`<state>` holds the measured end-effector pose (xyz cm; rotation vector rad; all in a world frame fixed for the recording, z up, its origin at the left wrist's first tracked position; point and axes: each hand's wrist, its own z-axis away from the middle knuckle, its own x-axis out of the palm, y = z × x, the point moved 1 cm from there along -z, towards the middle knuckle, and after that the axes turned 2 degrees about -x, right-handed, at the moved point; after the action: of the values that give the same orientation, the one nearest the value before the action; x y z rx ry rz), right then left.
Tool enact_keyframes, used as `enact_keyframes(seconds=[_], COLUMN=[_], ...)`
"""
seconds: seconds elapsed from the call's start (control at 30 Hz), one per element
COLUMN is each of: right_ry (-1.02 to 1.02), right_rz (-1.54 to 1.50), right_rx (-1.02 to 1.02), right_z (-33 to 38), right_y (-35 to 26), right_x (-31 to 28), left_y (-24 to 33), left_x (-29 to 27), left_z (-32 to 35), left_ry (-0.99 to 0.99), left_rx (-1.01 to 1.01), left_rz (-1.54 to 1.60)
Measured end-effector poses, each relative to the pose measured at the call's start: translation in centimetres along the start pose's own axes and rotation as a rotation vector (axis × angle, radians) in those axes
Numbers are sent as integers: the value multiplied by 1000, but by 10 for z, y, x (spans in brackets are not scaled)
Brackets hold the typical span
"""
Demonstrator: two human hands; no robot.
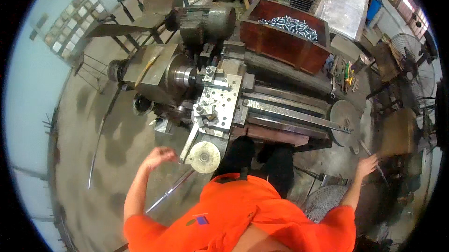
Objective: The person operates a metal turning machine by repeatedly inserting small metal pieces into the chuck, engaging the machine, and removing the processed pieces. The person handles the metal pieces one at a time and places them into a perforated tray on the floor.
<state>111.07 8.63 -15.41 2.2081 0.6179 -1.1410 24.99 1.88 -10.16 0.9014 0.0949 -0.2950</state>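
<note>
My left hand [161,157] is at the left of the lathe, fingers curled together. Its fingertips come close to the lower end of a flat metal bar [189,143] beside a round handwheel [205,157]; whether anything small is in them is hidden. Far to the right, my right hand [367,165] is closed round a thin lever rod [381,175] by a large grey disc [345,123]. Between my hands lies the drilled metal tool plate [218,100] with clamped tool holders [202,110]. The shiny chuck [183,75] faces it from the left.
Behind the lathe bed, a dark red box [285,48] holds many shiny bolts. Wrenches and pliers [347,76] lie to its right. A motor [206,22] sits at the back. A long thin rod [102,135] slants down at left, and a wire fan guard [325,200] is low at right.
</note>
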Motion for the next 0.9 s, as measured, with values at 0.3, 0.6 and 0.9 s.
enact_keyframes(seconds=[0.3, 0.6, 0.9], right_ry=[-429, -544, -335], right_rz=[-492, -574, -987], right_rx=[-1, -104, -538], right_z=[116, 122, 43], right_y=[15, -66, -199], right_x=[-36, -155, -254], left_y=[-64, -101, -99], left_x=[-130, -74, -122], left_z=[-137, -207, -156], left_ry=[600, 1218, 712], left_rx=[-74, -256, -79], left_rz=[-1167, -421, -1095])
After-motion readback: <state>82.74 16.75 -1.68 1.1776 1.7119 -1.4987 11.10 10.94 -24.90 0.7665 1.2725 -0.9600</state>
